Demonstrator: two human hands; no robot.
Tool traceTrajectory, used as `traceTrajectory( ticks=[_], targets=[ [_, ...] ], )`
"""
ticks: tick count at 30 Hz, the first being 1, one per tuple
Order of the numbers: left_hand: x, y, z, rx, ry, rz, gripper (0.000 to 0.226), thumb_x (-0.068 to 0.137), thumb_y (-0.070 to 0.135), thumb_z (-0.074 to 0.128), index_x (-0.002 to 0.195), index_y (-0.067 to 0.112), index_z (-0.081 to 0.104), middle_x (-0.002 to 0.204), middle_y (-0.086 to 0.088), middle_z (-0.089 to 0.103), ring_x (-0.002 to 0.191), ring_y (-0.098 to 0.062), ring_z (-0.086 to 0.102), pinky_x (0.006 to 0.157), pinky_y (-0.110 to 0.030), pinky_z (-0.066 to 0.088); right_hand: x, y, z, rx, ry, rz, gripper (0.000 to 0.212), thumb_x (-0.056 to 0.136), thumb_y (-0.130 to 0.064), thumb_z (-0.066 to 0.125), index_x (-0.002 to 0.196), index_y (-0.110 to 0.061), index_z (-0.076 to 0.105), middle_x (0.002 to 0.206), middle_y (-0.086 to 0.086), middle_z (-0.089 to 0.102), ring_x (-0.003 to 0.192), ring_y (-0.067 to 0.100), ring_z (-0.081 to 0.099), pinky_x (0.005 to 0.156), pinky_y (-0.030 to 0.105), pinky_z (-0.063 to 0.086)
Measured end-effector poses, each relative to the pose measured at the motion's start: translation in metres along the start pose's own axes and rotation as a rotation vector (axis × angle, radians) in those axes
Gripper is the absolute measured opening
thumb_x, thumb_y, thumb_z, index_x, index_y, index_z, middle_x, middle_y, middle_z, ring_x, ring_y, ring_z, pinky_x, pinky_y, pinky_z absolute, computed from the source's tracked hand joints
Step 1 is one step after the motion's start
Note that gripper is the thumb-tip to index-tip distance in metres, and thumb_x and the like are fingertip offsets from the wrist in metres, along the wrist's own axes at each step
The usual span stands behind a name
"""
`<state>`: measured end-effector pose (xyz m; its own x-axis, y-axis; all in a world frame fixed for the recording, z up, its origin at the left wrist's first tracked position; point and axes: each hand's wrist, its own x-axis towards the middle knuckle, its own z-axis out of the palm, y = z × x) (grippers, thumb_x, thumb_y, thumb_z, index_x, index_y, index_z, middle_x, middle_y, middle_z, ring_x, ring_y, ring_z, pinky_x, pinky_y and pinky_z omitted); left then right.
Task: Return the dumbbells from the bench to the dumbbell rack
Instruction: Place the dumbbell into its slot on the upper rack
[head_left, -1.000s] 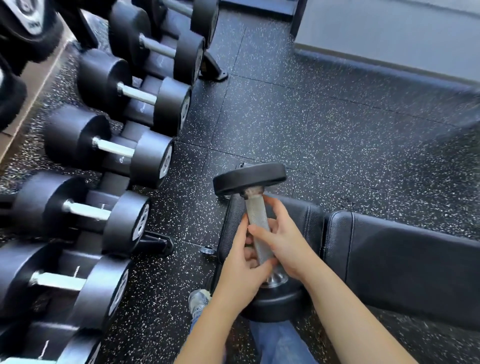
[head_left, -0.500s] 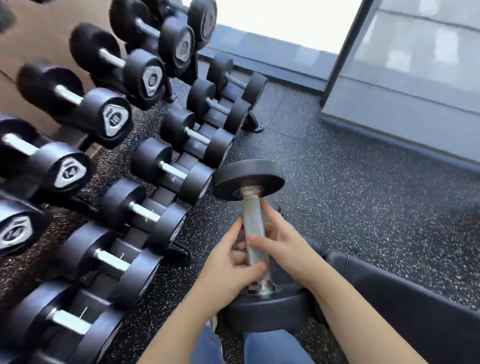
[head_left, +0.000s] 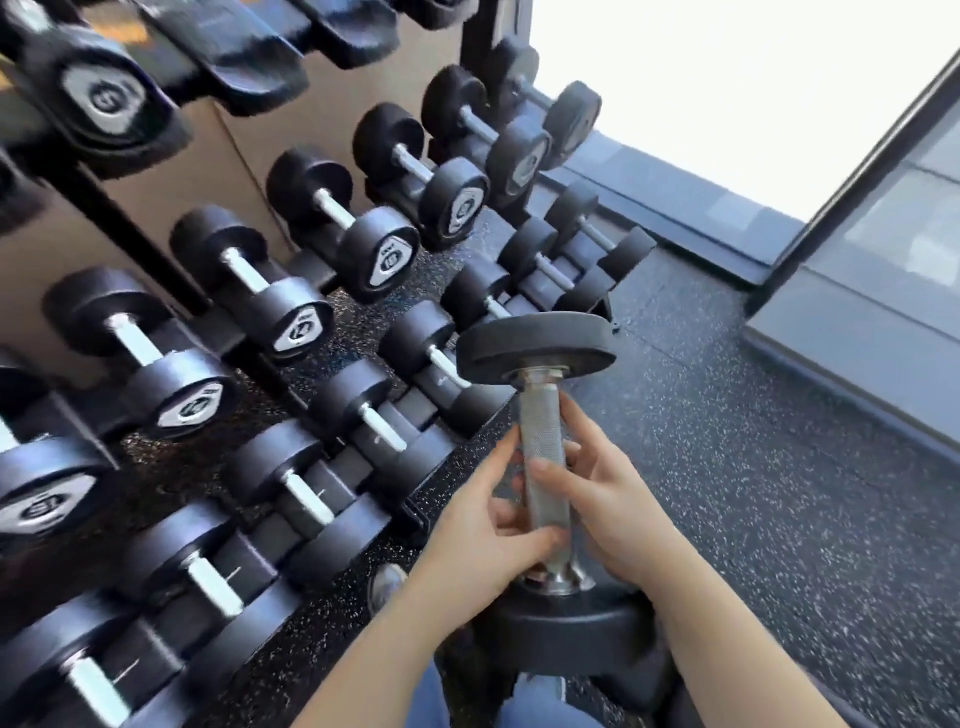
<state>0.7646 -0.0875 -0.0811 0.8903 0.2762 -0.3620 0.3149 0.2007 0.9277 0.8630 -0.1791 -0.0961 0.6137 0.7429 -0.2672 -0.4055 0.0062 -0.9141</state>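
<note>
Two hands (head_left: 550, 514) round upright dumbbell (head_left: 543, 457)

Under you runs a black rubber floor (head_left: 727, 467) flecked with white. A bright window (head_left: 727, 78) glares ahead, with a grey glass panel (head_left: 883, 260) at right.

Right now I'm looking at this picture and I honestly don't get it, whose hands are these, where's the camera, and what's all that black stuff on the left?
The camera sits on a person's head, looking forward and down, so you see their own bare arms. Both hands grip the knurled metal handle of one dumbbell, held upright with one black weight on top and one below. The left hand wraps the lower handle; the right hand closes on it from the other side. The black objects at left are more dumbbells resting on a tiered dumbbell rack. Underneath is a speckled rubber floor. The bench is not clearly visible here.
</note>
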Motion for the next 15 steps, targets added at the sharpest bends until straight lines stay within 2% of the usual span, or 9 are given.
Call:
traceTrajectory(
  ticks=[3, 6, 8, 11, 13, 15],
  targets=[
    [0.012, 0.013, -0.035, -0.009, 0.014, 0.043, 0.081, 0.076, -0.006, 0.065, 0.105, 0.067, 0.045, 0.087, -0.005, 0.075, 0.083, -0.028, 0.068, 0.083, -0.046, 0.053, 0.031, -0.005, 0.026, -0.054, -0.013, 0.007, 0.058, 0.088, 0.006, 0.052, 0.132, -0.03, 0.041, 0.08, -0.001, 0.066, 0.07, 0.015, 0.061, 0.066, 0.027, 0.052],
    [0.028, 0.027, -0.079, 0.001, -0.006, 0.077, 0.082, 0.079, -0.006, 0.064, 0.094, 0.073, 0.047, 0.085, 0.004, 0.075, 0.078, -0.018, 0.068, 0.074, -0.031, 0.054, 0.068, -0.01, 0.056, -0.086, -0.016, 0.014, 0.054, 0.088, 0.008, 0.049, 0.111, -0.04, 0.051, 0.078, -0.001, 0.064, 0.069, 0.014, 0.064, 0.067, 0.028, 0.053],
    [0.04, 0.036, -0.111, -0.01, -0.019, 0.087, 0.077, 0.079, -0.005, 0.064, 0.1, 0.067, 0.045, 0.085, 0.008, 0.074, 0.074, -0.012, 0.068, 0.068, -0.024, 0.051, 0.094, -0.014, 0.078, -0.066, -0.006, 0.026, 0.057, 0.088, 0.01, 0.048, 0.111, -0.042, 0.049, 0.078, 0.0, 0.064, 0.07, 0.016, 0.063, 0.068, 0.031, 0.054],
    [0.059, 0.052, -0.153, -0.006, -0.031, 0.086, 0.075, 0.079, -0.006, 0.064, 0.104, 0.061, 0.042, 0.079, 0.013, 0.074, 0.069, -0.006, 0.066, 0.066, -0.021, 0.05, 0.131, -0.021, 0.105, -0.03, -0.012, 0.027, 0.053, 0.08, 0.003, 0.057, 0.115, -0.036, 0.049, 0.07, -0.003, 0.067, 0.068, 0.017, 0.063, 0.069, 0.032, 0.055],
    [0.071, 0.06, -0.177, 0.011, -0.047, 0.084, 0.078, 0.079, -0.004, 0.065, 0.111, 0.06, 0.035, 0.074, 0.01, 0.074, 0.068, -0.005, 0.066, 0.067, -0.021, 0.051, 0.151, -0.026, 0.121, -0.022, -0.018, 0.011, 0.05, 0.076, -0.001, 0.057, 0.111, -0.036, 0.052, 0.071, -0.002, 0.067, 0.068, 0.017, 0.063, 0.069, 0.032, 0.054],
    [0.082, 0.067, -0.196, 0.014, -0.072, 0.079, 0.078, 0.079, -0.003, 0.065, 0.112, 0.06, 0.033, 0.072, 0.004, 0.074, 0.069, -0.006, 0.065, 0.068, -0.021, 0.051, 0.168, -0.03, 0.132, -0.012, -0.002, 0.002, 0.052, 0.083, 0.007, 0.055, 0.107, -0.039, 0.053, 0.076, 0.003, 0.064, 0.069, 0.017, 0.062, 0.069, 0.03, 0.054]
  ],
)
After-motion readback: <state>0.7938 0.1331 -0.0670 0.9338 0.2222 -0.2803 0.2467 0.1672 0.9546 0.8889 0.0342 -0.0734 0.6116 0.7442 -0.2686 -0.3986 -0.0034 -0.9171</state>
